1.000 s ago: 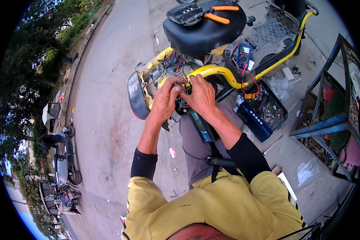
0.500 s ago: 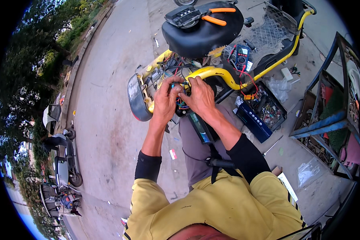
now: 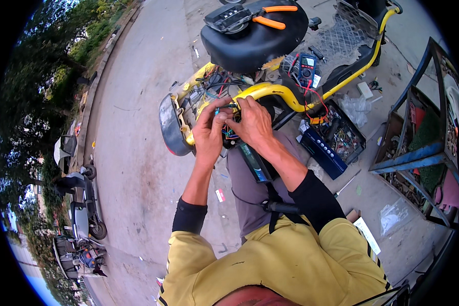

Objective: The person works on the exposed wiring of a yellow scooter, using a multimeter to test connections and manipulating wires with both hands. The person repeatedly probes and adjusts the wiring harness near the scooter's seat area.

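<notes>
Over the opened rear of a yellow-framed electric scooter (image 3: 278,90), my two hands meet with fingers pinched together. My left hand (image 3: 209,128) grips a thin dark wire (image 3: 233,105), with a bit of blue showing by its fingertips. Close beside it, my right hand (image 3: 255,122) is closed at the same wire's other side; its fingertips partly hide what they pinch. Coloured wires (image 3: 230,133) show beneath my hands. A black seat (image 3: 255,46) is tipped up beyond them, carrying wire pliers (image 3: 270,16) with orange handles.
A multimeter (image 3: 307,70) with red leads rests on the scooter's frame. To the right are an open tool case (image 3: 348,130) of small parts, a dark blue box (image 3: 323,153) and a metal rack (image 3: 410,163). A dark boxed item (image 3: 256,163) lies by my thigh.
My hands stay together at the wire, with only slight finger shifts. The whole view has moved a little; nothing has visibly been let go or picked up.
</notes>
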Available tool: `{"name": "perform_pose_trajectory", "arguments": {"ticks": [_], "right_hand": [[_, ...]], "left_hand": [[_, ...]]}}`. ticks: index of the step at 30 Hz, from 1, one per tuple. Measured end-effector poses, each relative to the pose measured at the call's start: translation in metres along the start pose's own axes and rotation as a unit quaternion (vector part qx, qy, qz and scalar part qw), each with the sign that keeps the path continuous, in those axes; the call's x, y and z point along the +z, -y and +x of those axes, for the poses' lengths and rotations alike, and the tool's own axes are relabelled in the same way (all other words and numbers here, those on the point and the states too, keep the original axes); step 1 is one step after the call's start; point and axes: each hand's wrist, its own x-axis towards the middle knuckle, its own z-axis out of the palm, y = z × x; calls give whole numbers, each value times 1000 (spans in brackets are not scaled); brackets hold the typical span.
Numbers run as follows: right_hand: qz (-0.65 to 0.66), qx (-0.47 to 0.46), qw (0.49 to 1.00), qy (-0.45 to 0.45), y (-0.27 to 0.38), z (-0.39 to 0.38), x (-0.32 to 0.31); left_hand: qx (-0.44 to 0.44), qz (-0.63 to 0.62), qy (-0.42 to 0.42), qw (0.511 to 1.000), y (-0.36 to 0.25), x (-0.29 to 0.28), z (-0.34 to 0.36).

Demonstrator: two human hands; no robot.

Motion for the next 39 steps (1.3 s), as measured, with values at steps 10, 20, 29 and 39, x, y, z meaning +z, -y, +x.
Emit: {"name": "perform_pose_trajectory", "arguments": {"ticks": [10, 20, 29, 39], "right_hand": [[2, 5, 1000, 0, 0, 1, 2], [20, -8, 1000, -4, -2, 2, 8], [-16, 19, 999, 31, 5, 2, -2], [-26, 19, 999, 25, 6, 2, -1]], "left_hand": [[11, 137, 129, 982, -8, -13, 19], [-1, 133, 172, 976, -17, -18, 34], [90, 30, 28, 995, -23, -13, 21], [36, 64, -47, 996, 0, -52, -5]]}}
